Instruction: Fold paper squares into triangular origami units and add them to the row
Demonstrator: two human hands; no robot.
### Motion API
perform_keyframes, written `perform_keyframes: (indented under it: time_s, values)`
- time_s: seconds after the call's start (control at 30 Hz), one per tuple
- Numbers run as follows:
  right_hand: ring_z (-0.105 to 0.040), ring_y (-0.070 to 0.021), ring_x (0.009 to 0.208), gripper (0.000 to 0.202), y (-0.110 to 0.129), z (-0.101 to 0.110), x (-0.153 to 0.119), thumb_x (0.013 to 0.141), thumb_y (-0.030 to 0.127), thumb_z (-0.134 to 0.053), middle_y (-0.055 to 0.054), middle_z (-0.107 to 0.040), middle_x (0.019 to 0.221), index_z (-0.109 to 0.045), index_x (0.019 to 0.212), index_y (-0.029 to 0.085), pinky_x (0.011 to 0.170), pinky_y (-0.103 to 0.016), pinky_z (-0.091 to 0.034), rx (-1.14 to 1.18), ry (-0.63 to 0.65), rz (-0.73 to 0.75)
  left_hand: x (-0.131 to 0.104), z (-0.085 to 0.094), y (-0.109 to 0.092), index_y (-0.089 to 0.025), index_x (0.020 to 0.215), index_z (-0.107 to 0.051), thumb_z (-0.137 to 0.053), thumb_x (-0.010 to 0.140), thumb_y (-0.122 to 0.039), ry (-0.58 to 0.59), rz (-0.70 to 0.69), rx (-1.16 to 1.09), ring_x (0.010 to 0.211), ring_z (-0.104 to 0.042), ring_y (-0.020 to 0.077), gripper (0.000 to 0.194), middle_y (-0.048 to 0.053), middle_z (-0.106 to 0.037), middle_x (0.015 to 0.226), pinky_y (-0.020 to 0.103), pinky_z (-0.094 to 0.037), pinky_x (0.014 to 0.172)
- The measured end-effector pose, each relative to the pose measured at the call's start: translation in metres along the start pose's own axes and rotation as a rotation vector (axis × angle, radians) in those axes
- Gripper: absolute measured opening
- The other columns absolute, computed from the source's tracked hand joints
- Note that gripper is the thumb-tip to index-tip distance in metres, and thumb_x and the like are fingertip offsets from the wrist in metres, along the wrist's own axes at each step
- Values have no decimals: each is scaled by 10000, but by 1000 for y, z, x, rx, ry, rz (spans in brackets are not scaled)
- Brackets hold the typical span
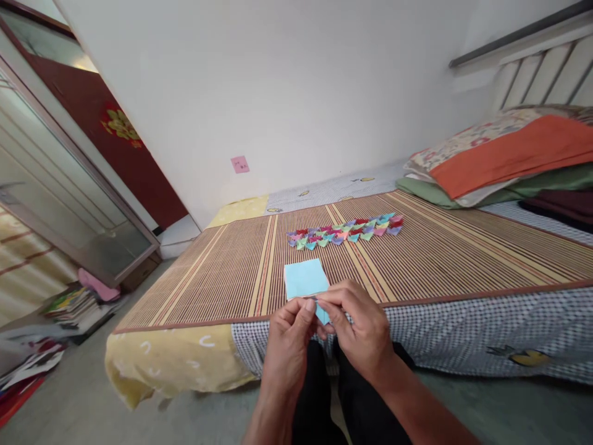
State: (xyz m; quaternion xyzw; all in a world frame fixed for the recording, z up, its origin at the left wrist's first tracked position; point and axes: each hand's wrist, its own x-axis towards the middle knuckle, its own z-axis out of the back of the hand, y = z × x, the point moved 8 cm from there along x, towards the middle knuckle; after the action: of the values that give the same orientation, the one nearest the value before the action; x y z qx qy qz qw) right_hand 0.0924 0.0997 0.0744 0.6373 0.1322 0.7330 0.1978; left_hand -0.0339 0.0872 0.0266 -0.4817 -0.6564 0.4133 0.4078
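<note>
Both my hands meet over the front edge of the bed, pinching a small folded light-blue paper (pixel 322 314) between them. My left hand (pixel 291 330) is closed on its left side, thumb on top. From the right, the thumb and index finger of my right hand (pixel 359 321) grip the same piece. Just beyond my fingers, a light-blue square of paper (pixel 306 278) lies flat on the striped mat. Farther back, several small folded papers (pixel 345 232) in many colours lie in rows.
A striped mat (pixel 222 272) covers the bed. Pillows (pixel 509 154) and folded bedding are piled at the back right. A pink note (pixel 239 164) is on the white wall. Books (pixel 71 306) and papers lie low at the left, near a glass door.
</note>
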Motion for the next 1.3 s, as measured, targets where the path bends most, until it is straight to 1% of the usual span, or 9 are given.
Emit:
perform_keyframes:
  time_s: [0.1, 0.17, 0.33, 0.4, 0.63, 0.8, 1.0, 1.13, 1.3]
  values:
    - [-626, -200, 816, 122, 6, 3, 0, 964, 72, -605, -69, -681, 847, -669, 949, 174, 751, -334, -499, -52, -17, 56, -3, -2, -3, -150, 718, -681, -741, 882, -344, -13, -34, 24, 593, -568, 121, 261, -4, -624, 618, 246, -464, 661]
    - [-634, -194, 811, 117, 4, 6, 1, 967, 92, -606, -60, -676, 845, -669, 923, 179, 741, -324, -504, -18, -29, -2, -5, -3, -5, -152, 744, -691, -742, 883, -321, -26, -72, 64, 616, -595, 127, 225, 2, -653, 637, 249, -474, 686]
    - [-594, -129, 620, 221, -24, -6, 0, 995, 260, -599, 4, -608, 734, -628, 787, 193, 562, -240, -485, 338, 116, -443, -8, 0, -7, -158, 775, -697, -750, 877, -325, -79, -137, 178, 654, -632, 141, 202, 14, -695, 684, 253, -487, 689]
    - [-581, -124, 605, 243, -31, -12, -2, 991, 306, -601, 17, -597, 704, -629, 778, 194, 561, -235, -483, 450, 181, -550, -9, 1, -8, -158, 781, -702, -756, 872, -332, -97, -154, 234, 671, -641, 146, 204, 16, -700, 706, 251, -490, 685]
    - [-570, -139, 657, 255, -45, -13, 8, 971, 309, -620, 5, -585, 730, -634, 742, 196, 596, -250, -466, 422, 166, -509, 7, 3, -5, -157, 751, -689, -647, 952, -403, -38, -102, 247, 659, -654, 158, 321, 34, -715, 680, 267, -504, 701]
    - [-544, -132, 607, 252, -62, -29, 24, 969, 298, -612, 8, -575, 718, -643, 740, 197, 546, -253, -432, 408, 233, -492, 34, 10, -5, -151, 765, -697, -649, 942, -415, -9, -66, 221, 629, -685, 179, 322, 55, -737, 680, 284, -533, 663]
    - [-563, -142, 681, 234, -90, -56, 65, 945, 223, -609, 12, -600, 716, -636, 714, 194, 659, -280, -439, 342, 262, -408, 78, 26, -17, -163, 763, -667, -668, 923, -371, -114, -148, 366, 598, -675, 166, 263, 40, -722, 662, 274, -548, 624]
    - [-564, -142, 662, 211, -128, -75, 83, 930, 272, -629, 11, -616, 696, -645, 736, 192, 635, -278, -455, 385, 192, -468, 120, 29, -31, -170, 750, -644, -648, 940, -335, -158, -278, 535, 611, -651, 143, 252, 14, -680, 650, 240, -515, 610]
    - [-571, -144, 639, 217, -184, -92, 86, 896, 348, -666, 11, -619, 675, -658, 742, 195, 587, -267, -491, 503, 127, -616, 175, 32, -16, -173, 736, -625, -675, 920, -348, -81, -237, 396, 583, -632, 128, 258, -14, -631, 630, 236, -513, 604]
